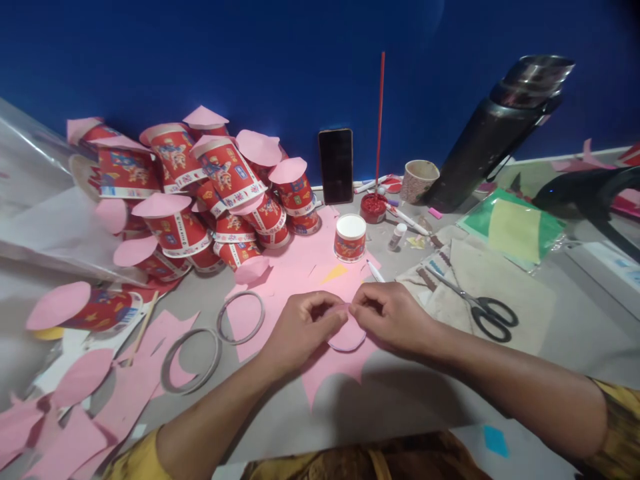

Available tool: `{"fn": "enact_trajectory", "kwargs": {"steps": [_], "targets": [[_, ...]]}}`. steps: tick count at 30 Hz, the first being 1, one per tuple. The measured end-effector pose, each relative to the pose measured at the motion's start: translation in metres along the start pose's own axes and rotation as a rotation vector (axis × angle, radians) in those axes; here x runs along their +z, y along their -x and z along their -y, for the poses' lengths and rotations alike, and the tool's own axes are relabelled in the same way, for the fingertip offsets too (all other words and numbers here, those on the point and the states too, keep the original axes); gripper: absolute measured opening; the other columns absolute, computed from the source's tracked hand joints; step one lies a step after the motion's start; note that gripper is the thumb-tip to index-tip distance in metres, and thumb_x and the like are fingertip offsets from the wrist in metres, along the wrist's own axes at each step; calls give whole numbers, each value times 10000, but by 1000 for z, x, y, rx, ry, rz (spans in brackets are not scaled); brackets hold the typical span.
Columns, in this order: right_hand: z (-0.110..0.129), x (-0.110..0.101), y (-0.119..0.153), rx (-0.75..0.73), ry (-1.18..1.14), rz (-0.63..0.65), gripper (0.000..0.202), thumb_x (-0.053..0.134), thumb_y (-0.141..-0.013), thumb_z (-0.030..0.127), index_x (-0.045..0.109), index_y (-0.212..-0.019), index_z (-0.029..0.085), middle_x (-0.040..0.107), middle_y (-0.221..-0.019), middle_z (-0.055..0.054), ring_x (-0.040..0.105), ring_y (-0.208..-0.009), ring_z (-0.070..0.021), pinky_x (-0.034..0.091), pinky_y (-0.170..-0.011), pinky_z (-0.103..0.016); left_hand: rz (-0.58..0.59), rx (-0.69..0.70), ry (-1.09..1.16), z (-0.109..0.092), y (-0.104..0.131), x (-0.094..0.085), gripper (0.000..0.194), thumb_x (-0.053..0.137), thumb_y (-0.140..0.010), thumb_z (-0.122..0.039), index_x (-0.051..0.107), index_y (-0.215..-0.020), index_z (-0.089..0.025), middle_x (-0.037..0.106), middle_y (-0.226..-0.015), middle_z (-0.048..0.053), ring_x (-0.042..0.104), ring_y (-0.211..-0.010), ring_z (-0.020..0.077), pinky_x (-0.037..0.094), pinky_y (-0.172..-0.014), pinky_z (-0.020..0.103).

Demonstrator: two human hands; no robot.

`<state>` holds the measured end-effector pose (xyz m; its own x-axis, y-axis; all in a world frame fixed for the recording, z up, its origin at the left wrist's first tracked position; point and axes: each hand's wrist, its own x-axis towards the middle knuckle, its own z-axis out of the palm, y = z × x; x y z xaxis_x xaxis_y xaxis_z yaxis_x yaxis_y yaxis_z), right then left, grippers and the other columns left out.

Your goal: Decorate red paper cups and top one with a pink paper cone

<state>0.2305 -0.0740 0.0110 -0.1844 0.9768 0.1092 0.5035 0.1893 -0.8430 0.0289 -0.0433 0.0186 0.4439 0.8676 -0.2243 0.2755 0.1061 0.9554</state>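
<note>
A round pink paper disc is pinched at its top edge by both hands, low over the table. My left hand grips the disc's left side between thumb and fingers. On its right side, my right hand does the same, and the fingertips nearly meet. Beneath lies a large pink paper sheet with curved cuts along its edge. Just beyond the hands an upright red paper cup shows a white top. A yellow paper scrap rests on the pink sheet.
Stacked red cups with pink cone tops fill the left. Two grey rings lie near my left forearm. Black-handled scissors rest on the right. A phone, a glue stick and a leaning black flask stand behind.
</note>
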Motion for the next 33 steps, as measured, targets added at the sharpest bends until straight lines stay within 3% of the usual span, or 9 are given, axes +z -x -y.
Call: {"fn": "enact_trajectory", "kwargs": {"steps": [6, 10, 12, 16, 19, 21, 24, 28, 33], "targets": [[-2, 1, 3, -125, 59, -37, 130, 762, -871, 271, 717, -935, 167, 684, -726, 19, 530, -585, -102, 370, -578, -219, -90, 293, -131, 3, 2, -2, 189, 641, -824, -121, 815, -844, -191, 781, -819, 31, 699, -745, 152, 532, -694, 249], [-5, 1, 5, -295, 243, -21, 142, 724, -903, 269, 683, -806, 175, 671, -693, 0, 530, -587, -121, 335, -578, -254, -176, 614, -224, 5, 2, -4, 311, 594, -830, -72, 824, -975, -223, 796, -961, 54, 746, -911, 184, 580, -820, 291], [-7, -1, 6, -421, 369, -83, 166, 614, -933, 194, 681, -783, 173, 677, -691, -27, 545, -600, -142, 332, -596, -285, -234, 652, -266, 3, 2, -3, 309, 634, -825, -95, 808, -1039, -233, 788, -1023, 64, 736, -954, 200, 579, -853, 313], [-8, -8, 7, -547, 563, -185, 179, 564, -931, 137, 713, -841, 181, 712, -736, -57, 597, -665, -177, 349, -622, -315, -342, 449, -269, -5, 2, -1, 280, 708, -759, -106, 768, -1003, -229, 741, -975, 48, 669, -820, 176, 542, -775, 295], [-5, -13, 7, -572, 629, -237, 174, 584, -931, 127, 716, -846, 201, 730, -753, -51, 629, -707, -185, 382, -636, -316, -367, 193, -69, -9, 1, -1, 211, 753, -723, -149, 706, -918, -213, 685, -818, 8, 616, -724, 158, 498, -684, 273], [-3, -15, 6, -600, 649, -294, 179, 591, -931, 107, 714, -837, 196, 745, -766, -52, 641, -707, -187, 402, -639, -326, -271, -17, 191, -10, 1, -3, 193, 765, -719, -199, 691, -897, -195, 656, -750, -3, 584, -648, 146, 479, -627, 270], [-1, -19, 5, -619, 650, -367, 176, 591, -940, 82, 711, -850, 172, 770, -808, -71, 660, -711, -196, 437, -646, -339, 27, -247, 664, -13, 3, -5, 278, 792, -680, -284, 744, -918, -147, 668, -780, 36, 598, -650, 168, 519, -614, 314], [-3, -20, 4, -675, 612, -373, 158, 563, -976, 88, 703, -959, 158, 781, -877, -93, 677, -757, -204, 497, -682, -332, 239, -292, 952, -14, 11, 4, 483, 919, -671, -439, 807, -1004, -109, 723, -966, 112, 665, -840, 224, 584, -716, 356], [-6, -13, 3, -701, 463, -302, 224, 531, -989, 98, 682, -1127, 189, 782, -1042, -110, 707, -917, -221, 569, -807, -348, 111, -293, 905, -7, 14, 16, 350, 993, -649, -337, 818, -871, -131, 716, -805, 50, 632, -690, 130, 525, -647, 254]]}}
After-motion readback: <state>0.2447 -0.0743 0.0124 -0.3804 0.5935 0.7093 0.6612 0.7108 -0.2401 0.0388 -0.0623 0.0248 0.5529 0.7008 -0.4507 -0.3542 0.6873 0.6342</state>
